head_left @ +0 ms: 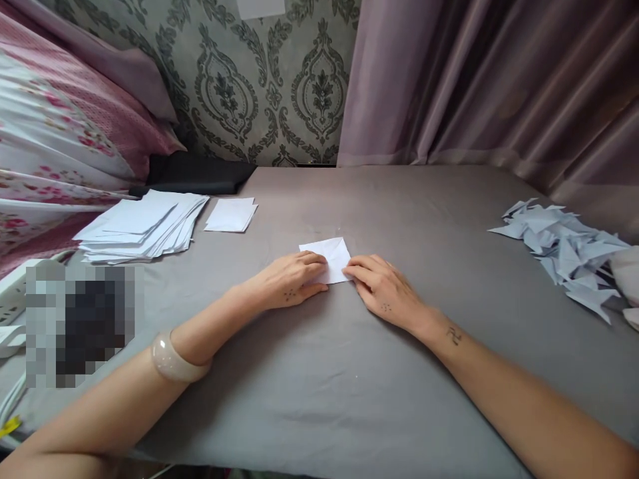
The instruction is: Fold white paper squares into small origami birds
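Note:
A small white sheet of paper (336,256) with a crease near its top right corner lies on the grey cloth in front of me. My left hand (294,279) covers its left part, fingers on top and thumb along the near edge. At the right edge, my right hand (382,287) has its fingertips pressed together on the paper. The paper under my left fingers is hidden.
A thick stack of white paper sheets (144,226) lies at the left, with a few smaller sheets (231,215) beside it. Folded pointed paper pieces (564,246) are heaped at the far right. A white power strip (20,286) sits at the left edge, near a blurred-out patch.

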The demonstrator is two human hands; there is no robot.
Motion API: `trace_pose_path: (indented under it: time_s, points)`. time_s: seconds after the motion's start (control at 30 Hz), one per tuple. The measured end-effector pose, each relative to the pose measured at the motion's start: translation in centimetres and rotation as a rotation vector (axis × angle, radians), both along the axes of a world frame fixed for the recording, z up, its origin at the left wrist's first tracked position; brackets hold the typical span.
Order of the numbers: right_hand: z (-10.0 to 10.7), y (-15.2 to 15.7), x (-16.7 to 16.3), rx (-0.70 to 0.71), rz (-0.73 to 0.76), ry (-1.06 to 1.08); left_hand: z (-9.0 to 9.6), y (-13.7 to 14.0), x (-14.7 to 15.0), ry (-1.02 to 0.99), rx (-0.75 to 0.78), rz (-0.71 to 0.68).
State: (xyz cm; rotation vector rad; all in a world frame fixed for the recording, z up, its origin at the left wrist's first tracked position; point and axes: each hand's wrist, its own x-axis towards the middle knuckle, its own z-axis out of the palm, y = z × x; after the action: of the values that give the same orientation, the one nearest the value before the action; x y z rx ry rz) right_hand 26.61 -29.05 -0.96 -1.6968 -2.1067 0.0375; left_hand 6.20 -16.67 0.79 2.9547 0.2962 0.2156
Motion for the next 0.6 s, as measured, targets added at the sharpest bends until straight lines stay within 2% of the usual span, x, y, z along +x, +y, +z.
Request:
trace_pose_path:
  time_s: [0.17, 0.3, 0.6]
  points:
    - [0.1, -0.3, -0.4, -0.004, -0.029, -0.006, 0.2, -0.7, 0.7, 0.053, 0.086, -0.052]
    - [0.0, -0.4, -1.1, 0.03, -0.103, 0.014, 0.1, -0.8, 1.3, 0.042, 0.089, 0.035]
    - [-0.1, -0.2, -1.5, 0.015, -0.237, 0.093, -0.6, -0.2, 2.3, -0.072, -0.138, 0.263]
